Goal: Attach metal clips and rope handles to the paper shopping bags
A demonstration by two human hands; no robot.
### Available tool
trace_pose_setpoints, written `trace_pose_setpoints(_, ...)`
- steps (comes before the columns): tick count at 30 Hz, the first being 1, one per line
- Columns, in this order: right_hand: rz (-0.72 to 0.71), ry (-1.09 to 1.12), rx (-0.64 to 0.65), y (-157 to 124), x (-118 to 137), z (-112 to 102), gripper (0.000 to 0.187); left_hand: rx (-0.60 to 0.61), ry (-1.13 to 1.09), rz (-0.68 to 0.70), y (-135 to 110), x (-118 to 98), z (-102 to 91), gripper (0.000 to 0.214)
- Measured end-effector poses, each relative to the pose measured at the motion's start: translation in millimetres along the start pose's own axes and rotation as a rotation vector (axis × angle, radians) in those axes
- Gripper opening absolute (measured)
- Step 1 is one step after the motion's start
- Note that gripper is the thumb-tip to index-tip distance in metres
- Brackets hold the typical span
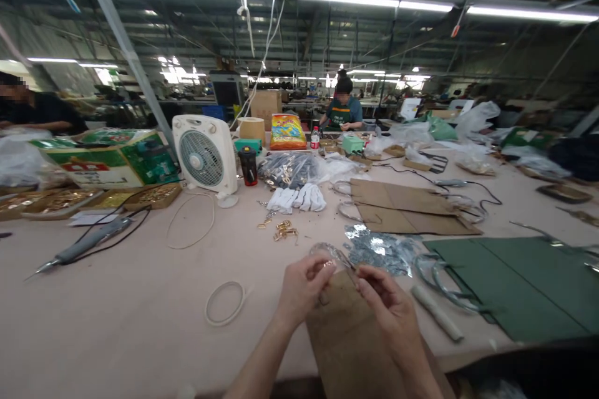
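A brown bag panel [349,330] lies lengthwise in front of me, its far end between my hands. My left hand [306,280] pinches a small shiny metal piece [329,264] above the panel's left corner; its exact kind is too small to tell. Fingers and thumb of my right hand [386,299] close on the panel's far right edge. Just beyond them, a plastic-wrapped handle [330,250] curves away from the panel. Gold buckles [284,230] lie loose on the table, and thin silvery plates [381,248] are heaped right of my hands.
Green bag panels [524,283] with wrapped handles lie at right, beside a pale rod [437,313]. More brown panels [412,206] lie behind. A grey corded hand tool [88,242], a fan [206,153] and parts trays [60,201] occupy the left. A co-worker [344,106] sits across.
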State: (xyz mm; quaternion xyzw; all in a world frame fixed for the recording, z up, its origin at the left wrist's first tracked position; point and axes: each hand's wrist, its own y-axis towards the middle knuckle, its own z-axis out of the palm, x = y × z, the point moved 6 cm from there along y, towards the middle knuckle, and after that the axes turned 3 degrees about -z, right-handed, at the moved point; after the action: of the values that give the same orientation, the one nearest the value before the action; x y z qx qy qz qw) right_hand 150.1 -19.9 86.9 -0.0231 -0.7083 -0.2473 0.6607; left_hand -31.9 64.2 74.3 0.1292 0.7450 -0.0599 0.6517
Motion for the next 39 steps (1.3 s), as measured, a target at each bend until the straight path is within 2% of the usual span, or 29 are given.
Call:
trace_pose_setpoints(4,-0.231,-0.154,0.104,-15,30,-3,0.014,0.091,-0.047,0.113,-42,-37,26.1,0.034)
trace_pose_setpoints(7,-0.328,-0.193,0.092,-26,45,-12,0.013,0.118,-0.027,0.228,-61,-55,37.6,0.031)
trace_pose_setpoints(11,-0.371,-0.199,0.031,-37,58,-26,0.016,0.120,-0.068,0.324,-74,-68,45.8,0.026)
trace_pose_setpoints(13,-0.380,-0.179,0.056,-40,63,-30,0.018,0.096,-0.070,0.384,-76,-76,45.2,0.023)
trace_pose_setpoints(16,-0.388,-0.138,0.122,-42,70,-33,0.022,0.058,-0.023,0.548,-80,-94,41.1,0.024)
trace_pose_setpoints(19,-0.363,-0.092,0.150,-40,78,-35,0.019,0.060,0.029,0.666,-82,-108,39.1,0.027)
trace_pose_setpoints(22,-0.330,-0.117,0.147,-38,88,-36,0.011,0.059,0.064,0.702,-85,-115,40.1,0.027)
trace_pose_setpoints(27,-0.391,-0.178,0.148,-43,103,-39,0.008,0.043,0.101,0.709,-93,-120,44.9,0.021)
trace_pose_setpoints(35,-0.478,-0.159,0.175,-49,103,-42,0.014,0.082,0.046,0.626,-97,-117,48.0,0.017)
trace_pose_setpoints(39,-0.415,-0.139,0.172,-45,101,-46,0.015,0.086,0.032,0.710,-101,-117,48.4,0.026)
